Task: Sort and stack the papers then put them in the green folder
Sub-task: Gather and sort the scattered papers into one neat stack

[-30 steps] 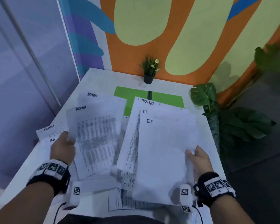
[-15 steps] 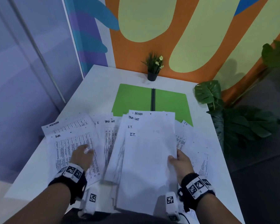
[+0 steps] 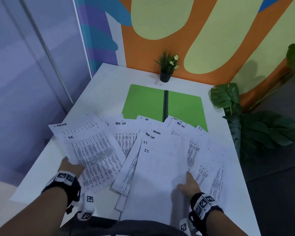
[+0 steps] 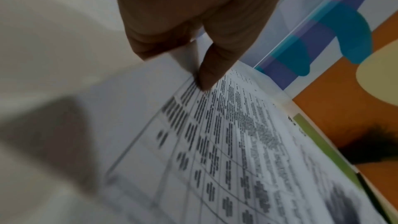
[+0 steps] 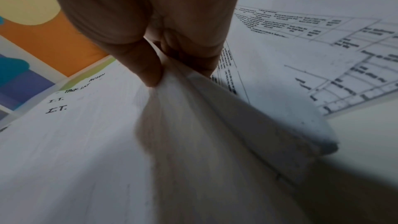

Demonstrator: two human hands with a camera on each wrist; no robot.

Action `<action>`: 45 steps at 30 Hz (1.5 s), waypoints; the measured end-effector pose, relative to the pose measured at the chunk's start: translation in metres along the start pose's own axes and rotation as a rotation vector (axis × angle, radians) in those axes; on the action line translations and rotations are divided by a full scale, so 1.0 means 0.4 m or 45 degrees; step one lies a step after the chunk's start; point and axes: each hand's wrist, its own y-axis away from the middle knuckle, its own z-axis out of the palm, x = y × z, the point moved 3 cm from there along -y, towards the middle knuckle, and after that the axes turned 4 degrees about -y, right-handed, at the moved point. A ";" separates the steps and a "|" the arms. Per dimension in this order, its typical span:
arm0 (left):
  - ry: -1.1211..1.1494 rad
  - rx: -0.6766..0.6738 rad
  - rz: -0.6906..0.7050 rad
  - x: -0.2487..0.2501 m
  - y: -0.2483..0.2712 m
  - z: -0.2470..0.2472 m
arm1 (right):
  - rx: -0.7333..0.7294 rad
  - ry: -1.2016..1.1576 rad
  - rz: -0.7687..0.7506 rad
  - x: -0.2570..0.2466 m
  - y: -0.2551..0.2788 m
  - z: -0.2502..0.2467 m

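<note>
Loose printed papers lie fanned over the near half of the white table. My right hand pinches a stack of sheets headed I.T., TASK LIST and ADMIN, thumb on top, the sheets bunched between thumb and fingers. My left hand pinches the left edge of the H.R. sheet, thumb on its printed face, fingers underneath. An ADMIN sheet lies behind it. The green folder lies open and flat beyond the papers, black spine in the middle.
A small potted plant stands at the table's far edge against the orange wall. Big-leaved plants stand off the table's right side. More sheets lie at the right, some overlapping the folder's near edge.
The papers in my left hand went onto the right-hand stack. My left hand then dropped to the table and took hold of the H.R. sheet. The right-hand stack was lowered.
</note>
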 end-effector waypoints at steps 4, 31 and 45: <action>-0.103 -0.039 0.092 0.009 0.004 0.019 | 0.002 0.005 0.014 0.004 0.009 0.005; 0.353 0.026 0.730 0.248 0.324 0.075 | 0.318 -0.691 0.114 0.097 -0.001 -0.107; -0.209 -0.636 0.591 0.176 0.285 0.319 | 0.053 -0.781 0.141 0.056 0.002 -0.015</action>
